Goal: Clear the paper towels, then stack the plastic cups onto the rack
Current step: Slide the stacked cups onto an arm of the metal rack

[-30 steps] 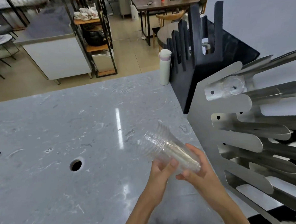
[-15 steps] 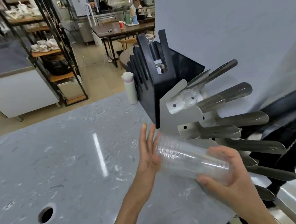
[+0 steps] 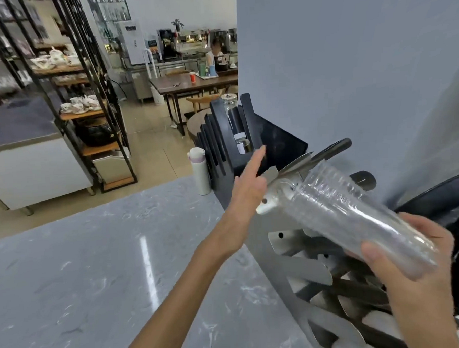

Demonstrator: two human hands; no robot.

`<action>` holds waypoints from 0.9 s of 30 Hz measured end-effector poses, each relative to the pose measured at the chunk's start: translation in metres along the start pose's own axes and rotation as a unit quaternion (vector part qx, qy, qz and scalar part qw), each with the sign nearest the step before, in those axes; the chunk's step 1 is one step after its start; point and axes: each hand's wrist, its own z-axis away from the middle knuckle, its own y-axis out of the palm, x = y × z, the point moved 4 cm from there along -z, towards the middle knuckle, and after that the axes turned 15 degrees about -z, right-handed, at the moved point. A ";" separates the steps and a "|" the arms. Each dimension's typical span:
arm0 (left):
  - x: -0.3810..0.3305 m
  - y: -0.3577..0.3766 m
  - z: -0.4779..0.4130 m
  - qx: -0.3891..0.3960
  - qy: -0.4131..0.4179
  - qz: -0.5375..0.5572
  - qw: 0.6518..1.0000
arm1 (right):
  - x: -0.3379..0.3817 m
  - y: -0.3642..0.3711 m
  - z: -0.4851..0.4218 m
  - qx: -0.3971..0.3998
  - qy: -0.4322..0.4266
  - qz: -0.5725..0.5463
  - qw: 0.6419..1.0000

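A nested stack of clear plastic cups (image 3: pixel 358 217) lies tilted in my right hand (image 3: pixel 406 265), which grips its narrow bottom end. The stack's wide mouth end is up at the top slot of the steel cup rack (image 3: pixel 286 266), over one of its tubes. My left hand (image 3: pixel 246 189) is open with fingers stretched out, raised beside the rack's upper front plate and just left of the stack's mouth, holding nothing. No paper towels are in view.
The rack stands at the right edge of a grey marble counter (image 3: pixel 108 260). Behind it are a black slotted holder (image 3: pixel 235 147) and a white flask (image 3: pixel 200 171). A grey wall rises behind the rack. Shelving and tables fill the far room.
The cup stack has risen from low over the counter to the rack's top slot. My left hand let go of the stack and opened. The view swung toward the rack.
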 end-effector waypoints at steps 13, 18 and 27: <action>0.102 0.022 -0.066 0.143 0.001 -0.188 0.972 | -0.026 0.044 -0.090 0.208 -0.015 0.316 0.926; 0.117 0.022 -0.061 0.145 -0.003 -0.154 0.977 | -0.048 0.080 -0.109 0.270 -0.049 0.450 0.850; 0.126 0.030 -0.058 0.106 -0.038 -0.095 0.989 | -0.086 0.128 -0.126 0.376 -0.115 0.545 0.741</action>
